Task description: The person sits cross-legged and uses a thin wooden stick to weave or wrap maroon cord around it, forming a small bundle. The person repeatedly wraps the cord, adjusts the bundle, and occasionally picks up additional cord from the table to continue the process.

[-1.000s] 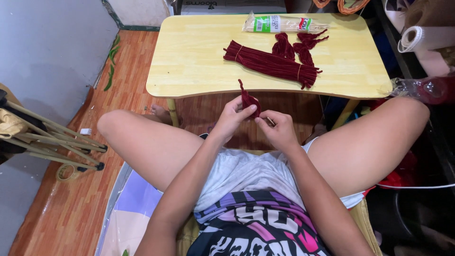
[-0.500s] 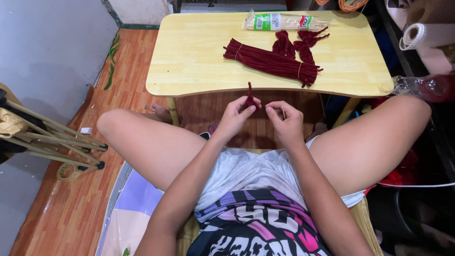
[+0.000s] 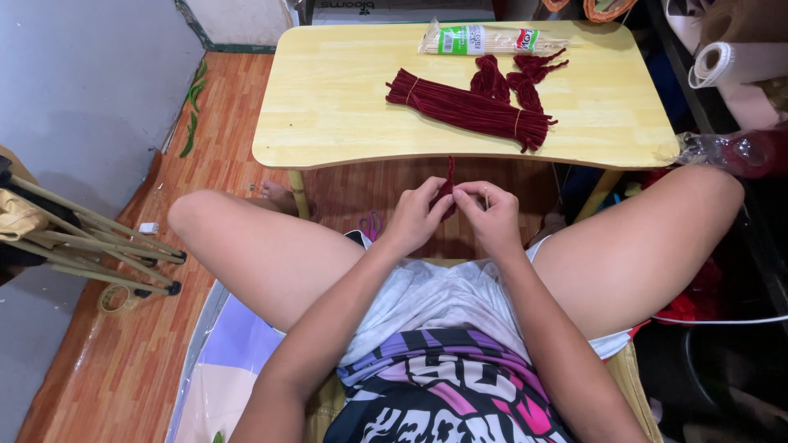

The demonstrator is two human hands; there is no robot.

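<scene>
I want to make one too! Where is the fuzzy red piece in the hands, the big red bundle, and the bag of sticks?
Dark red pipe cleaner piece (image 3: 448, 182), head view, middle of the upright strand.
Pipe cleaner bundle (image 3: 469, 108), head view, middle of the bundle.
Packet of wooden skewers (image 3: 491, 39), head view, centre of the wrapper.

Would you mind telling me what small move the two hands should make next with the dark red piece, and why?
Probably another small twist: the left hand and right hand pinch the dark red piece between fingertips, its end sticking up, seemingly unfinished.
</scene>
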